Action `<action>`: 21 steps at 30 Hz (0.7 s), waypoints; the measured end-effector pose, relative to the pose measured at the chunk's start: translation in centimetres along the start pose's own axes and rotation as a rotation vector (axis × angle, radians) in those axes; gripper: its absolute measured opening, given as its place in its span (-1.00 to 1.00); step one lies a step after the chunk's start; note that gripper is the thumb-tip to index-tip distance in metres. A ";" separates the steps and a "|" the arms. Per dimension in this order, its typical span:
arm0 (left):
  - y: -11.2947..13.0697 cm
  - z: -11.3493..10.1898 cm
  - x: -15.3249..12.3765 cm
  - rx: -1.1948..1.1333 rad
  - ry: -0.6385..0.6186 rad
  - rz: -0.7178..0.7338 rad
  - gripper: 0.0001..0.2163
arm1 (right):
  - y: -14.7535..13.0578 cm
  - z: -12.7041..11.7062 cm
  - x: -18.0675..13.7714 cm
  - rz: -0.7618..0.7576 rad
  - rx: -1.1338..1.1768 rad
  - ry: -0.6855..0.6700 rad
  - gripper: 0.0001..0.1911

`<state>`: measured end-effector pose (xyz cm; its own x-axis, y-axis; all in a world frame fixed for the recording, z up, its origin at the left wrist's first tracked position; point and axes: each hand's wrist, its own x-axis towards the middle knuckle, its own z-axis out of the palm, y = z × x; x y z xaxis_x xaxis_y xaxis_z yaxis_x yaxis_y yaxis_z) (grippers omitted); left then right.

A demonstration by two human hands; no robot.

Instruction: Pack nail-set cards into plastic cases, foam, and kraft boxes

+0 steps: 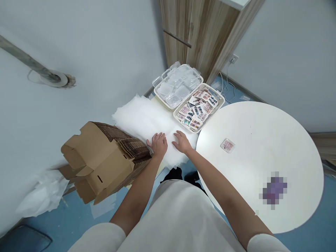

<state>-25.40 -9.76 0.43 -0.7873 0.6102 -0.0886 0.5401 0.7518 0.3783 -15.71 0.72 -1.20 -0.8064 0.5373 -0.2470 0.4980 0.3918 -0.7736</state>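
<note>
A stack of thin white foam sheets (147, 117) lies in front of me. My left hand (159, 145) rests on its near part, fingers stretched out and thumb apart. To the right, my right hand (182, 142) touches the same stack with its fingers loosely spread. Neither hand holds anything that I can see. Beyond the hands stands a white basket (194, 131) of printed cards with small coloured pieces. Behind it, a second white basket (164, 101) holds see-through plastic cases (181, 92).
Folded brown cardboard boxes (105, 154) are stacked on the left. A round white table (262, 140) at the right carries a small see-through case (227, 145) and a pixelated purple item (274, 190). A wooden cabinet (199, 31) stands in the corner. Crumpled white sheeting (43, 194) lies lower left.
</note>
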 end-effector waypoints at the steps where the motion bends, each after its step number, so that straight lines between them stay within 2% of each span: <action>1: 0.0 -0.1 -0.3 -0.025 0.023 0.015 -0.74 | -0.3 -0.2 0.0 0.046 0.081 0.032 -0.50; 6: 0.1 -0.2 -3.1 -0.152 0.085 0.215 -0.73 | -1.6 -1.7 -0.7 0.371 0.741 0.079 -0.44; 9: 0.8 0.0 -5.3 -0.183 0.052 0.405 -0.72 | -1.7 -2.9 -1.9 0.415 0.962 0.126 -0.48; 13: 2.6 0.6 -8.1 -0.191 -0.056 0.686 -0.71 | -0.6 -5.4 -4.8 0.401 0.994 0.318 -0.58; 15: 3.7 1.2 -9.3 -0.176 -0.127 0.825 -0.69 | 0.5 -7.2 -7.1 0.368 0.960 0.359 -0.64; 18: 5.4 2.5 -10.9 -0.141 -0.206 1.001 -0.67 | 2.8 -10.1 -11.8 0.318 0.896 0.404 -0.69; 21: 7.5 4.1 -12.2 -0.103 -0.276 1.172 -0.64 | 5.8 -12.6 -17.9 0.356 0.861 0.567 -0.58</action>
<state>-10.48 -10.55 0.56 0.2610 0.9506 0.1682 0.8476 -0.3091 0.4313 5.60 2.75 6.10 -0.2860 0.8693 -0.4031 0.1053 -0.3896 -0.9149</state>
